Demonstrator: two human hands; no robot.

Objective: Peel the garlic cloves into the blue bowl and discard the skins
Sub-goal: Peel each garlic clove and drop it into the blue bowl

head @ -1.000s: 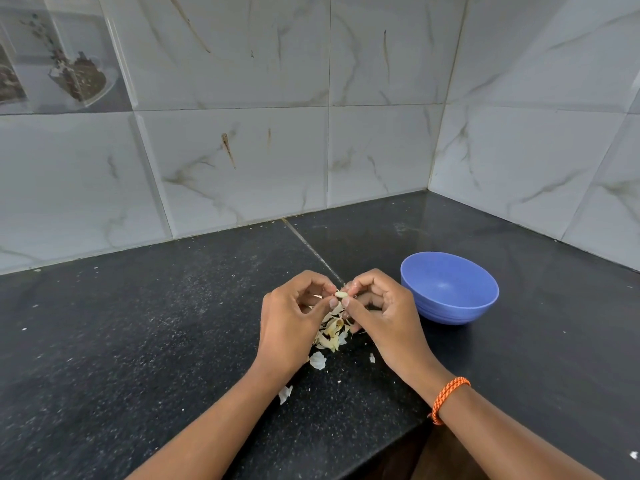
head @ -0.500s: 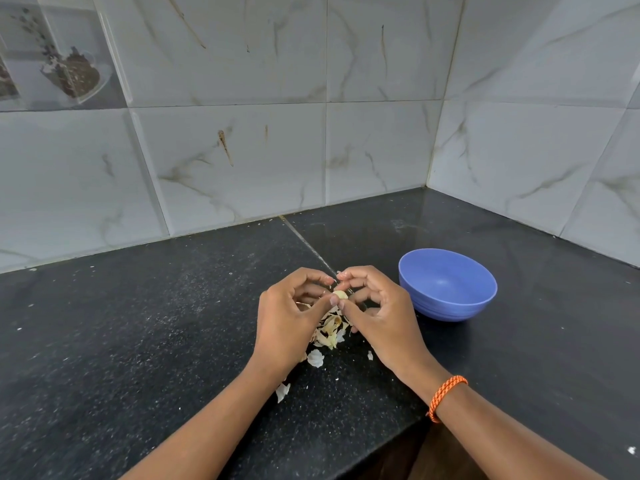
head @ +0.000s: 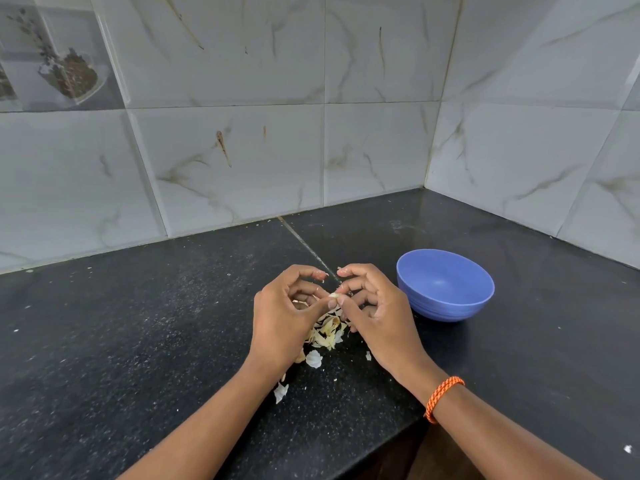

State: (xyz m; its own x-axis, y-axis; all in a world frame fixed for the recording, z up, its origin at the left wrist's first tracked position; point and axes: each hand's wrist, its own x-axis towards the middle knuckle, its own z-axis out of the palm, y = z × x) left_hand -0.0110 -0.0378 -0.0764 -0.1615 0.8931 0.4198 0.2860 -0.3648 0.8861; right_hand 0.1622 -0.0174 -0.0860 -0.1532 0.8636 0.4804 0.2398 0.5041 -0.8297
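A small pale garlic clove [head: 334, 295] is pinched between the thumbs and fingertips of my left hand [head: 287, 313] and my right hand [head: 374, 313], held just above the black counter. Both hands have curled fingers and face each other. Under them lies a heap of papery garlic skins [head: 325, 336]. A blue bowl [head: 445, 285] stands on the counter just right of my right hand; the part of its inside that I see holds nothing.
Loose skin flakes [head: 313, 358] and another flake [head: 281, 392] lie near my left wrist. The black granite counter [head: 138, 323] meets tiled walls at the back and right, forming a corner. Its front edge runs below my right forearm.
Both hands have stayed over the skin pile, their fingertips shifting a little around the clove. The bowl has not moved.
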